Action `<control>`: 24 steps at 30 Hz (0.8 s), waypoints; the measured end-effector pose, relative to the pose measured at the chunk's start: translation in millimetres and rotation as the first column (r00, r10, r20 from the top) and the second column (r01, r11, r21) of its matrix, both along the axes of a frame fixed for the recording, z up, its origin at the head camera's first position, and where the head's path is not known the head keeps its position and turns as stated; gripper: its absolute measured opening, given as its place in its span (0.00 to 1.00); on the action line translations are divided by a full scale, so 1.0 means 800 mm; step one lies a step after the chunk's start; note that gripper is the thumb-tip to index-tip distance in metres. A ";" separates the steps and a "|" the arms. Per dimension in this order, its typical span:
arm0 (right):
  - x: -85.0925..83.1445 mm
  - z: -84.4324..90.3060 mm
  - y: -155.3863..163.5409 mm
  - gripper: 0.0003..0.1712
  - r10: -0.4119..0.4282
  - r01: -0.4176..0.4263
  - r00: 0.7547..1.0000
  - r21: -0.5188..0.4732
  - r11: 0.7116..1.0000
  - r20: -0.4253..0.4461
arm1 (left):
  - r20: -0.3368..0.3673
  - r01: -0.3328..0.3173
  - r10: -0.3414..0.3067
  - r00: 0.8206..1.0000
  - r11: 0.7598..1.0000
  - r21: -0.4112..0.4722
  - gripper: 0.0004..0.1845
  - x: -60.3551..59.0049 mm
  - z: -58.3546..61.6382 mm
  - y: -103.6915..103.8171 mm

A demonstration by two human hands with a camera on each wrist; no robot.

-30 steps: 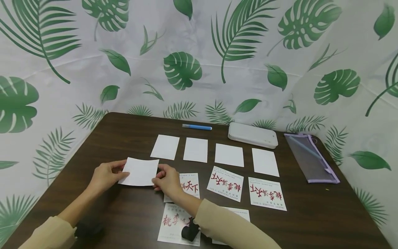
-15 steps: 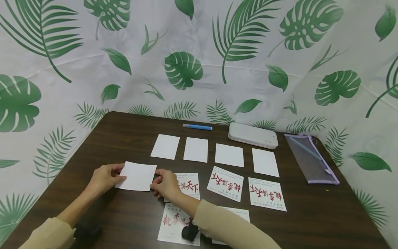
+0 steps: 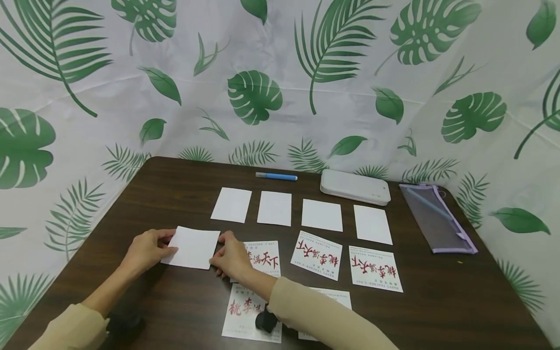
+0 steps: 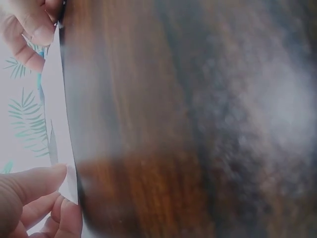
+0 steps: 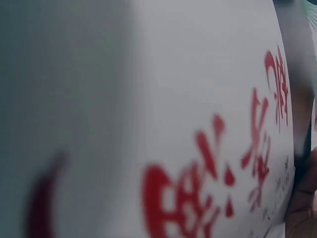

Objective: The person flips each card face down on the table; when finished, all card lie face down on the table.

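Between both hands, at the left of the table in the head view, is a blank white card (image 3: 192,248). My left hand (image 3: 146,250) pinches its left edge, thumb on top. At the card's right edge, my right hand (image 3: 232,257) pinches it near the corner. Seen from the left wrist, the card (image 4: 57,109) is nearly edge-on, close over the wood. Under the right hand and forearm lie a card with red characters (image 3: 264,260) and another printed card (image 3: 245,311), both partly hidden. The right wrist view shows red lettering on a printed card (image 5: 213,89) up close.
Several blank cards, one of them (image 3: 232,205), form a row behind the hands. More printed cards (image 3: 317,255) lie right of them. Farther back are a blue marker (image 3: 276,176), a white case (image 3: 355,187) and a purple-edged mesh pouch (image 3: 437,218) on the dark table (image 3: 437,311).
Both hands have brought the blank card slightly lower and toward the body, and it looks flatter. During the last half second the hands have hardly moved; the head view has shifted a little.
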State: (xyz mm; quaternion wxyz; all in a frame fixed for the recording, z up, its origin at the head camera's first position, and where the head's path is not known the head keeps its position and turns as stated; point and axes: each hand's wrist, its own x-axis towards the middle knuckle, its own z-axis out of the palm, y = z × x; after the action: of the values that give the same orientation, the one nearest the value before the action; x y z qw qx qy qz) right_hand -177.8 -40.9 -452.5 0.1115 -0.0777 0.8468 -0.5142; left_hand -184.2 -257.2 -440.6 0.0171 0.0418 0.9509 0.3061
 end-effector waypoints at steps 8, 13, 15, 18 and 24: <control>-0.001 0.004 -0.002 0.25 0.029 -0.029 1.000 0.138 0.990 -0.001 | 0.015 0.010 -0.010 1.000 1.000 -0.019 0.25 0.001 -0.003 0.000; -0.003 0.007 0.007 0.28 0.020 -0.022 0.999 0.067 0.997 0.027 | -0.006 0.026 -0.026 1.000 0.999 -0.044 0.26 0.000 -0.003 0.001; -0.005 0.010 0.020 0.29 0.031 -0.031 0.999 0.001 1.000 0.028 | -0.018 0.034 -0.035 0.999 0.998 -0.057 0.27 -0.002 -0.003 0.001; -0.011 0.017 0.053 0.25 0.038 -0.038 0.999 -0.049 0.998 -0.021 | -0.049 0.041 -0.044 0.998 0.997 -0.064 0.27 -0.005 0.000 0.006; -0.019 0.019 0.127 0.21 0.010 0.010 0.986 0.120 0.993 -0.169 | -0.113 0.165 -0.162 0.980 0.986 0.010 0.28 -0.005 0.010 0.052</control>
State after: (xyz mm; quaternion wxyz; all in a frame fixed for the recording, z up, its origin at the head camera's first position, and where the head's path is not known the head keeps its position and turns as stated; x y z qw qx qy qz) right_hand -193.2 60.7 -437.2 0.0436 -0.1144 0.8826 -0.4539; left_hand -188.5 -215.4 -432.5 -0.0115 0.1370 0.9408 0.3098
